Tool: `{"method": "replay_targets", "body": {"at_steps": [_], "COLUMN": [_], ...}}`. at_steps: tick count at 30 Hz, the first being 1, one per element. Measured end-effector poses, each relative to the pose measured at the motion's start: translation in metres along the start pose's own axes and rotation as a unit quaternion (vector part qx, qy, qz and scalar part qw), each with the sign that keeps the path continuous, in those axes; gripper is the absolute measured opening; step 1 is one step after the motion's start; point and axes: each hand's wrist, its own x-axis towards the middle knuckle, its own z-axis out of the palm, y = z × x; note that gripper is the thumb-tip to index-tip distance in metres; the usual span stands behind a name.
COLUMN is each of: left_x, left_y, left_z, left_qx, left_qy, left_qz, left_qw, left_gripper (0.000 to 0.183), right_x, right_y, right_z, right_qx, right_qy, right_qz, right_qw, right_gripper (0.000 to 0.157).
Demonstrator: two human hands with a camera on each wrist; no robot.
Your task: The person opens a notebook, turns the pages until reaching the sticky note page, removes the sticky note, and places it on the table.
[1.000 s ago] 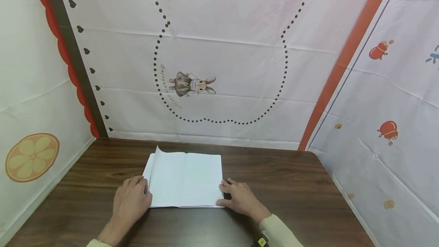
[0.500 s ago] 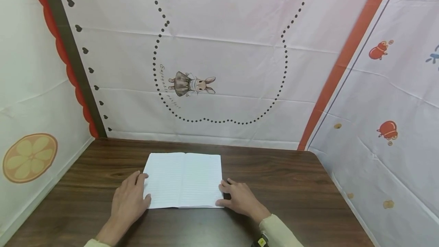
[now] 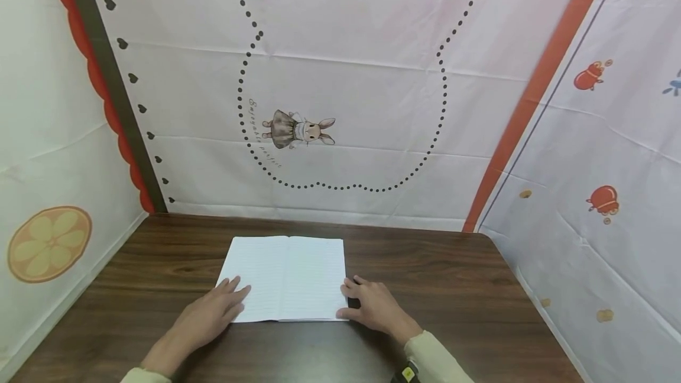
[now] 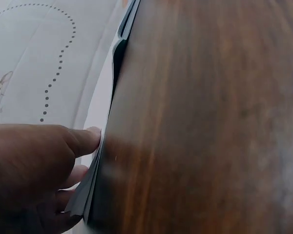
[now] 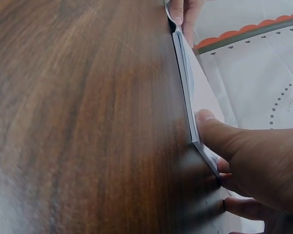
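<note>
An open lined notebook (image 3: 314, 276) lies flat on the dark wooden table, both pages facing up. My left hand (image 3: 210, 312) rests on the lower left page with its fingers spread out and extended. In the left wrist view, the thumb of the left hand (image 4: 39, 161) presses on the page near the front edge, where the leaves fan apart at the corner. At the right edge, my right hand (image 3: 375, 306) holds the notebook. The right wrist view shows the thumb of the right hand (image 5: 263, 161) on top of the page and fingertips against the side edge.
The brown wood-grain table (image 3: 425, 265) extends around the notebook. White printed cloth (image 3: 362, 105) hangs behind it, with a rabbit picture (image 3: 298, 130). More cloth (image 3: 612, 152) walls off the right side, and another printed panel (image 3: 48, 135) stands at left.
A lifted leaf on the left side has come down flat. My left hand has shifted from the left edge onto the page, its fingers spreading. The right hand has stayed in place.
</note>
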Motion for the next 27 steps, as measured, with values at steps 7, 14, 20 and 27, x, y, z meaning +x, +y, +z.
{"method": "replay_targets", "body": {"at_steps": [7, 14, 20, 27], "left_x": [-0.003, -0.002, -0.003, -0.003], "left_y": [-0.005, -0.005, -0.005, -0.006], "left_z": [0.001, 0.000, 0.000, 0.001], "left_qx": [0.004, -0.001, -0.004, -0.005], "left_qy": [0.016, 0.007, 0.016, 0.016], "left_qz": [-0.001, -0.008, 0.001, -0.003], "left_qw": [0.9999, 0.9999, 0.9999, 0.9999], "left_gripper": [0.051, 0.053, 0.051, 0.052], "right_x": [0.000, 0.000, 0.001, 0.002], "right_y": [0.001, 0.005, 0.005, 0.002], "right_z": [0.002, 0.004, -0.003, -0.004], "right_qx": [0.006, 0.014, 0.009, 0.015], "right_qy": [0.001, -0.007, -0.031, -0.019], "right_qz": [0.004, -0.004, -0.010, -0.008], "right_qw": [1.000, 1.000, 0.999, 1.000], "right_gripper": [0.067, 0.062, 0.060, 0.058]}}
